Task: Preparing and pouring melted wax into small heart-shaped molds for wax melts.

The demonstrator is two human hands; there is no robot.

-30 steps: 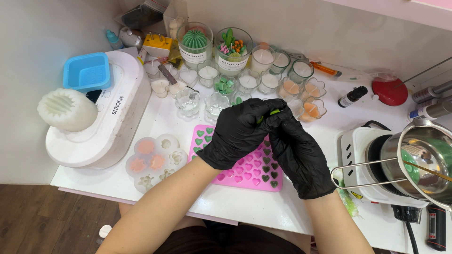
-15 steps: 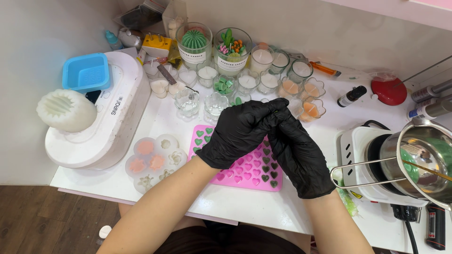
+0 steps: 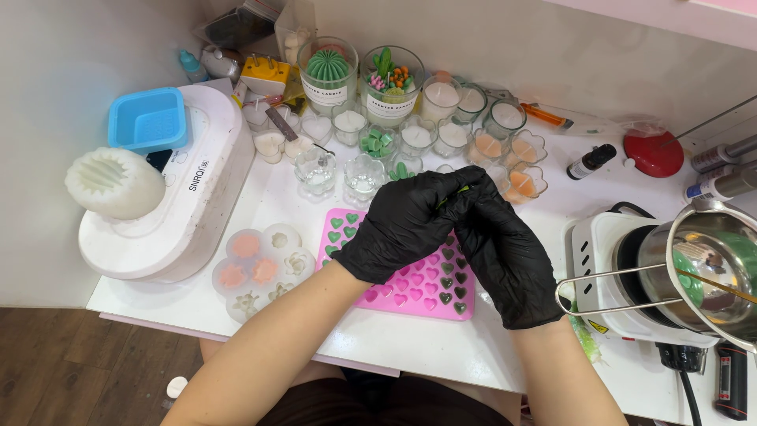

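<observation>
My left hand [image 3: 406,225] and right hand [image 3: 505,256] pinch a small green piece [image 3: 460,192] together above the pink heart mould [image 3: 410,293].

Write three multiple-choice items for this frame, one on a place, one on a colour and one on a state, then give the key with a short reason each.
1. Where does the pink heart mould lie?
A. On the white table, under the two hands
B. Inside the metal pot
C. On top of the white machine

2. What colour are the gloves on the left hand and the right hand?
A. Blue
B. Black
C. White

3. How do the two hands stand?
A. Far apart, at opposite table edges
B. Flat on the table, palms down
C. Brought together, fingertips meeting on a small green piece

Key: 1 A, the mould shows on the tabletop beneath the wrists. 2 B, both gloves are black. 3 C, the fingers meet above the mould, with a bit of green between them; what it is stays too small to tell.
</observation>
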